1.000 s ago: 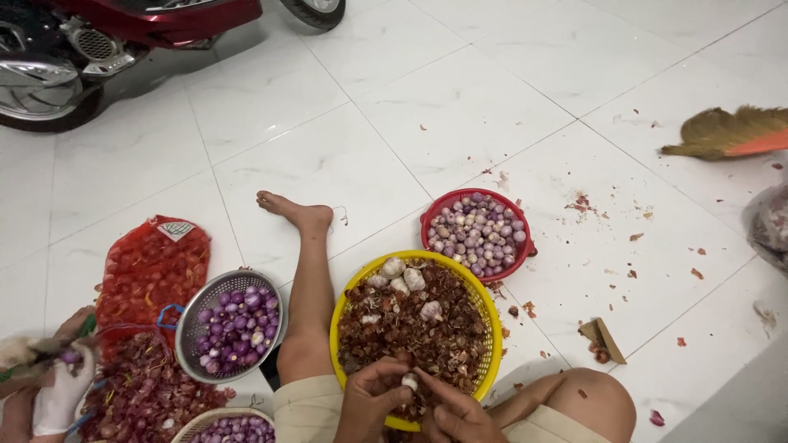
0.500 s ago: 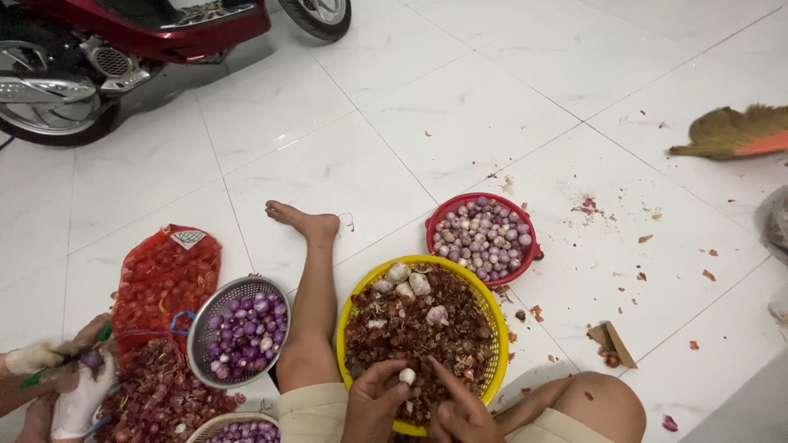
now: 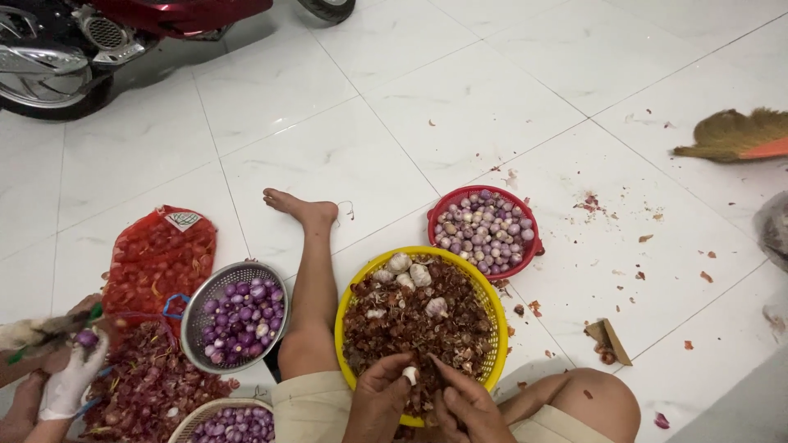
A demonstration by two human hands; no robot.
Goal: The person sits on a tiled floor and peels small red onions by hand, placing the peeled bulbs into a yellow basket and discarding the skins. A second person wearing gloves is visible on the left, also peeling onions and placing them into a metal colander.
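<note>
Clove point(image 3: 410, 375) lower now, upright

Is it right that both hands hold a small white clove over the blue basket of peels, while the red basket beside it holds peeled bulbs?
Not quite: the basket of peels under the hands is yellow, not blue, as the head view shows. The left hand and right hand do hold a small white clove over it, and the red basket beside it does hold peeled bulbs.
</note>
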